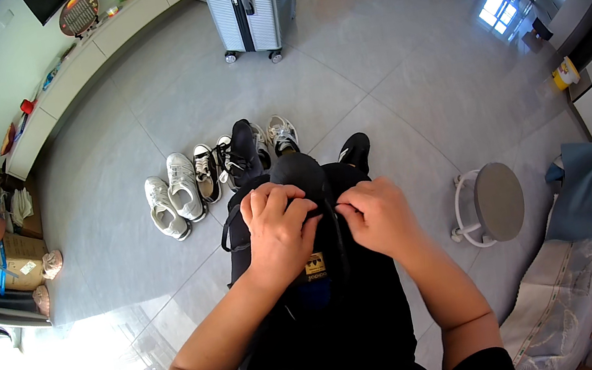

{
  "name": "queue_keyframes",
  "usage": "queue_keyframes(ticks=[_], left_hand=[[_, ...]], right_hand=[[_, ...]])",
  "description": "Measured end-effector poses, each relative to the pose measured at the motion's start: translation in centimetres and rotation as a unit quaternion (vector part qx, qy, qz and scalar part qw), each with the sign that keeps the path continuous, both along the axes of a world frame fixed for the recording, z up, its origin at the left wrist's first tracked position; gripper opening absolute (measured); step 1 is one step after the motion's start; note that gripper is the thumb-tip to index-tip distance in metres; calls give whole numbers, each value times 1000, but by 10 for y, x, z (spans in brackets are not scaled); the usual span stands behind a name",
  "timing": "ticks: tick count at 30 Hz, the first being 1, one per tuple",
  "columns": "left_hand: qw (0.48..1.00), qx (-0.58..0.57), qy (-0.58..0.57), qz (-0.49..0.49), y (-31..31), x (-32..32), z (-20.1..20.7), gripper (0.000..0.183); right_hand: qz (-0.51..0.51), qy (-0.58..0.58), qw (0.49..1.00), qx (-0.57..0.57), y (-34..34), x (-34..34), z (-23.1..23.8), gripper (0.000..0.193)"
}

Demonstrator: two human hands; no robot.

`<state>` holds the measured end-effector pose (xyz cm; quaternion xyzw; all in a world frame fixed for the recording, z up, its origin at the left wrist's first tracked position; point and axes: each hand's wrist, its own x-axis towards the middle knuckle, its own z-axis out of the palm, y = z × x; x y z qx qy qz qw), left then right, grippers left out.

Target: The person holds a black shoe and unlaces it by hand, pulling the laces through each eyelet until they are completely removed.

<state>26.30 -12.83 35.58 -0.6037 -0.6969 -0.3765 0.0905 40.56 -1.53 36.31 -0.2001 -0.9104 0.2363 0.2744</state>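
Note:
A black shoe (299,173) lies on my lap with its toe pointing away from me. Inside its opening a gold label (315,265) shows near my body. My left hand (276,219) is closed over the shoe's left side, its fingertips pinched near the middle. On the right, my right hand (376,212) pinches at the shoe's edge with thumb and forefinger. Whether a lace or the shoe's rim is between the fingertips, I cannot tell against the black. A thin black loop (225,233) hangs beside my left hand.
Several white and black-and-white shoes (184,186) stand in a row on the grey floor ahead. Behind them is a silver suitcase (242,7). A round stool (498,202) stands to my right, near a covered seat (560,290). My black-shod foot (355,151) rests ahead.

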Motion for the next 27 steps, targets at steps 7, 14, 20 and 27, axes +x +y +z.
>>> queue_keyframes(ticks=[7,14,20,27], left_hand=[[1000,-6,-4,-8,-3,5,3,25],[1000,-20,-23,-6,-8,-9,-6,26],[999,37,4,-15,-5,-2,0,25],[998,69,-4,-11,-8,-5,4,29]], right_hand=[[0,-22,1000,0,7,20,23,8],[-152,27,973,-171,29,56,43,4],[-55,61,983,-167,11,30,28,15],[-19,41,990,-134,-15,-1,4,31]])
